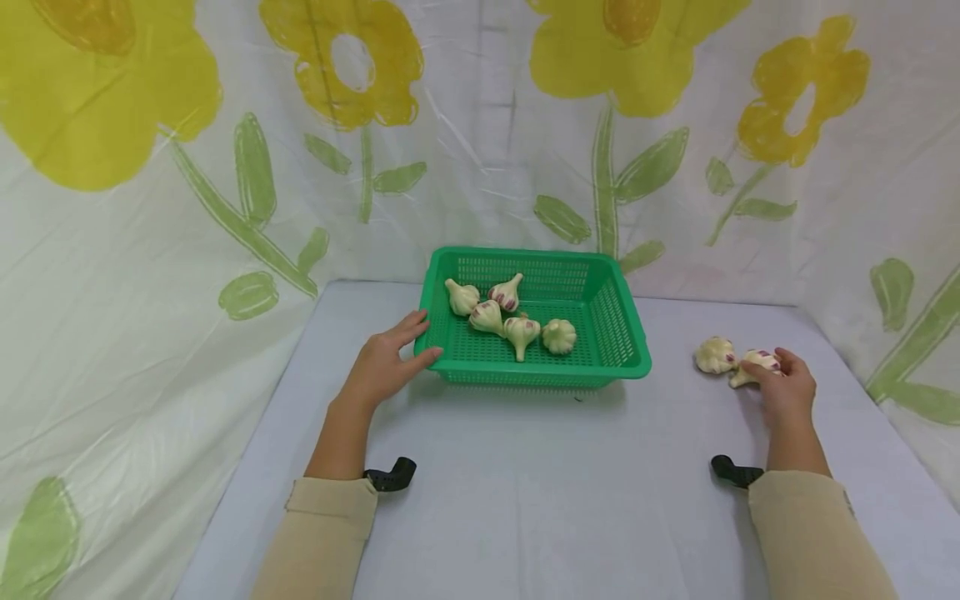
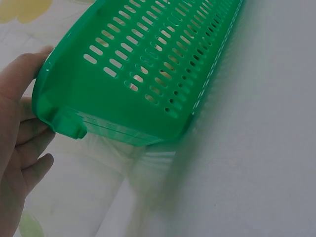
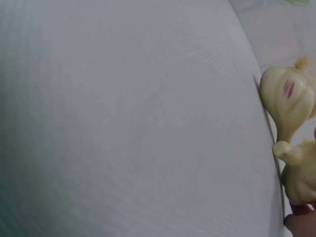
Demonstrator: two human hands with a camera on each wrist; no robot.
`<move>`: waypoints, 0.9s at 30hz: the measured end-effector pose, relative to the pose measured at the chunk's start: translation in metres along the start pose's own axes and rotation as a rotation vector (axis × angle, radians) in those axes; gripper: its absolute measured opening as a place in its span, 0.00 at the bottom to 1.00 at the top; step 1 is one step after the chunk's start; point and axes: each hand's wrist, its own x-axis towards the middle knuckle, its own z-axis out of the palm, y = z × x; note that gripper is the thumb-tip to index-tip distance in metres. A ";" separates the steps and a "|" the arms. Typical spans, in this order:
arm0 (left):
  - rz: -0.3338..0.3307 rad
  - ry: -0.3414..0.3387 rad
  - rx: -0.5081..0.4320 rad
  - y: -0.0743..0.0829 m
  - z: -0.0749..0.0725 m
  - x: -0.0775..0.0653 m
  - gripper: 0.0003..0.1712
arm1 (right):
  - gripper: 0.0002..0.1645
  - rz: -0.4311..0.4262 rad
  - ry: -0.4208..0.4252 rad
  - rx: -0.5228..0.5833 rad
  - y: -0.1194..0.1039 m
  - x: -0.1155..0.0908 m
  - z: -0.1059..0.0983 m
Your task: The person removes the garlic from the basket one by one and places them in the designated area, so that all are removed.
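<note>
My left hand (image 1: 380, 365) grips the left rim of a green plastic basket (image 1: 540, 377). In the left wrist view its thumb (image 2: 24, 69) lies over the rim and the other fingers are curled beneath. Several garlic bulbs (image 1: 521, 332), cream with purple streaks, lie inside, mostly towards the left. Over at the right, my right hand (image 1: 791, 390) pinches a garlic bulb (image 1: 763, 360) between thumb and fingers. Right beside it rests another garlic bulb (image 1: 716, 355). The right wrist view catches both bulbs at its right edge, with only a fingertip (image 3: 302, 224) showing.
A pale cloth covers the table (image 1: 555, 492). Behind and at both sides hangs a white curtain (image 1: 465, 167) with yellow flowers. Black wrist mounts (image 1: 392, 475) stick out from both sleeves.
</note>
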 end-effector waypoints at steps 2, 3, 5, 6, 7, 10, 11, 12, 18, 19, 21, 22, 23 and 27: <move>0.004 -0.006 0.007 0.001 0.001 0.000 0.41 | 0.53 0.000 0.001 -0.006 0.000 0.001 0.000; 0.007 -0.005 0.009 0.001 0.001 0.000 0.41 | 0.53 -0.002 0.000 -0.009 0.000 0.001 0.000; 0.011 0.004 0.013 0.001 0.001 0.000 0.40 | 0.53 -0.006 -0.002 -0.020 0.000 0.001 0.000; 0.013 0.007 0.013 0.001 0.001 0.000 0.40 | 0.53 -0.013 0.000 -0.028 0.000 0.000 0.000; 0.015 0.010 0.012 0.002 0.001 0.000 0.40 | 0.53 -0.015 -0.001 -0.036 0.000 0.000 -0.001; 0.021 0.015 0.012 0.001 0.002 0.000 0.40 | 0.52 -0.024 0.004 -0.068 -0.001 -0.002 -0.001; 0.023 0.016 0.012 0.001 0.002 0.000 0.40 | 0.51 -0.027 0.007 -0.079 -0.002 -0.002 -0.001; 0.023 0.017 0.012 0.001 0.002 0.000 0.40 | 0.51 -0.027 0.010 -0.084 -0.002 -0.003 -0.001; 0.014 0.013 0.004 0.004 0.000 0.000 0.39 | 0.51 -0.004 0.011 -0.064 -0.004 -0.003 -0.003; 0.012 0.011 0.003 0.004 0.000 -0.001 0.39 | 0.51 -0.003 0.005 -0.064 -0.004 -0.003 -0.004; 0.010 0.010 0.004 0.004 0.000 -0.001 0.39 | 0.51 -0.001 -0.002 -0.065 -0.004 -0.002 -0.004; 0.008 0.011 0.005 0.004 0.000 -0.001 0.39 | 0.51 0.000 -0.005 -0.064 -0.004 -0.002 -0.004; 0.009 0.012 0.006 0.004 0.000 -0.001 0.39 | 0.51 0.005 -0.007 -0.061 -0.005 -0.002 -0.005; 0.016 0.017 0.002 0.004 0.001 -0.001 0.38 | 0.51 0.005 -0.008 -0.081 -0.005 -0.002 -0.005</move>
